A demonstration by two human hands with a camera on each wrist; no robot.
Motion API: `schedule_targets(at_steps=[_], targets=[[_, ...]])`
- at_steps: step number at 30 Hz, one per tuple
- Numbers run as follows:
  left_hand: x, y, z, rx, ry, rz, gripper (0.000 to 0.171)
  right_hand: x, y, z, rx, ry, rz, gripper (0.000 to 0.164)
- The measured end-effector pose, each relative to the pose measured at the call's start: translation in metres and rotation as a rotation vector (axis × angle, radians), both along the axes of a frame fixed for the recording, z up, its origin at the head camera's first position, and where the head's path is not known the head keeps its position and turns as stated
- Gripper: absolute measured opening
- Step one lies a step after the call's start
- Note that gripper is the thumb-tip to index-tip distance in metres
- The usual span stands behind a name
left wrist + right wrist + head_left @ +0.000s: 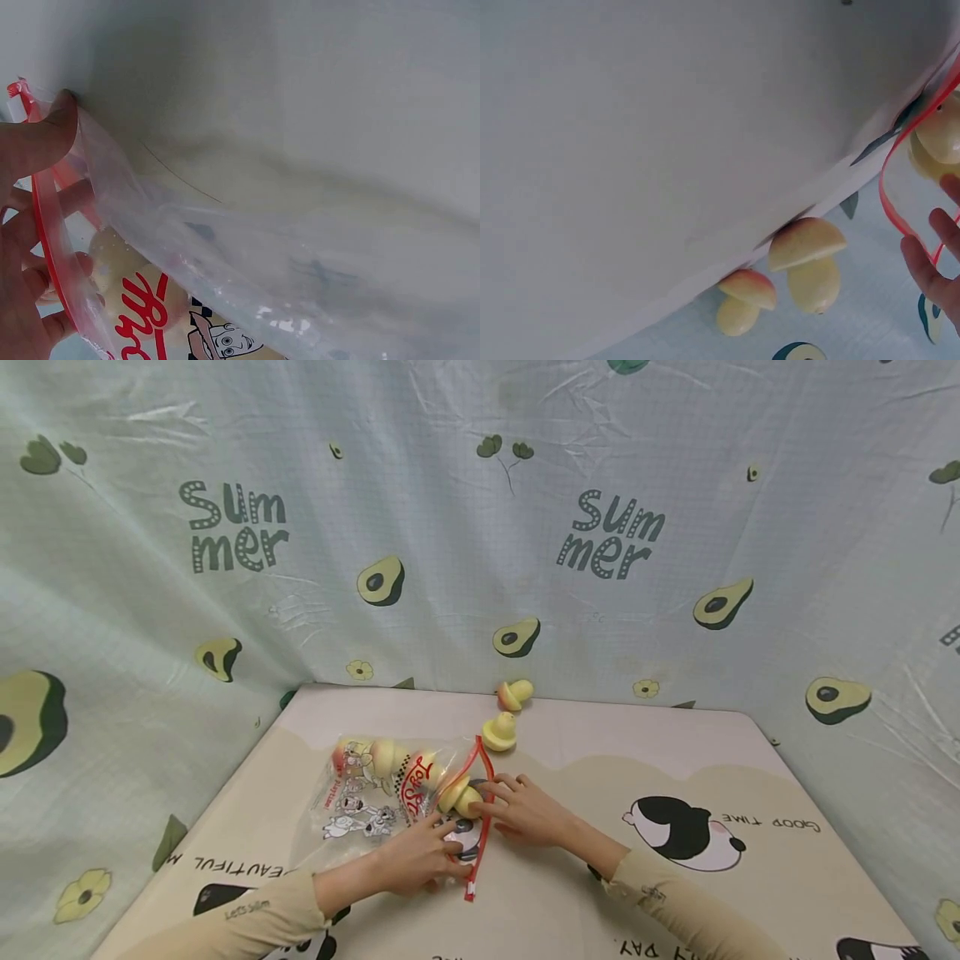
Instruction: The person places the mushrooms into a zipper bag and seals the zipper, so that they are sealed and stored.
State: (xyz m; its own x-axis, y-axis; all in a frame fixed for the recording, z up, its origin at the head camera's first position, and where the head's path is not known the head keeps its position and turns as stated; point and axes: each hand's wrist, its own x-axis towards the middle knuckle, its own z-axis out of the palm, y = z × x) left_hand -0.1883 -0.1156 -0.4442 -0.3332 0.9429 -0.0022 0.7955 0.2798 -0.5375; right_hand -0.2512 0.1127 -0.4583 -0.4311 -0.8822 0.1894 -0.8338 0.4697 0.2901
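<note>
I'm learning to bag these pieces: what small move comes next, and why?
Probably the right hand should nudge the mushroom-shaped piece deeper into the clear bag: it lies at the open red rim, which the left hand holds.

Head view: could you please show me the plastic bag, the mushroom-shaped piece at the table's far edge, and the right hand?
Plastic bag (411,793), head view: on its printed lettering.
Mushroom-shaped piece (517,693), head view: where stem meets cap.
Right hand (529,812), head view: on its back.
</note>
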Motion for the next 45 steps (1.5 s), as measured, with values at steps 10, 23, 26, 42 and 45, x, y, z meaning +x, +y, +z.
schedule_targets(at_steps=[10,23,26,42,45], targets=[[0.001,0.001,0.0,0.013,-0.02,-0.006,0.049,-0.001,-0.007,-0.003,0.052,-0.012,0.004,0.045],[0.003,-0.001,-0.003,0.005,0.03,-0.02,0.047,-0.002,-0.015,-0.002,0.073,-0.001,0.025,0.049],[0.004,-0.001,-0.004,0.009,0.041,-0.022,0.047,-0.004,-0.018,-0.003,0.07,0.021,0.037,0.05],[-0.001,-0.015,0.004,0.087,0.043,-0.056,0.055,-0.007,-0.023,-0.009,0.104,0.13,0.026,0.062],[-0.003,-0.018,0.005,0.098,0.039,-0.068,0.054,-0.006,-0.024,-0.01,0.098,0.141,0.035,0.061]])
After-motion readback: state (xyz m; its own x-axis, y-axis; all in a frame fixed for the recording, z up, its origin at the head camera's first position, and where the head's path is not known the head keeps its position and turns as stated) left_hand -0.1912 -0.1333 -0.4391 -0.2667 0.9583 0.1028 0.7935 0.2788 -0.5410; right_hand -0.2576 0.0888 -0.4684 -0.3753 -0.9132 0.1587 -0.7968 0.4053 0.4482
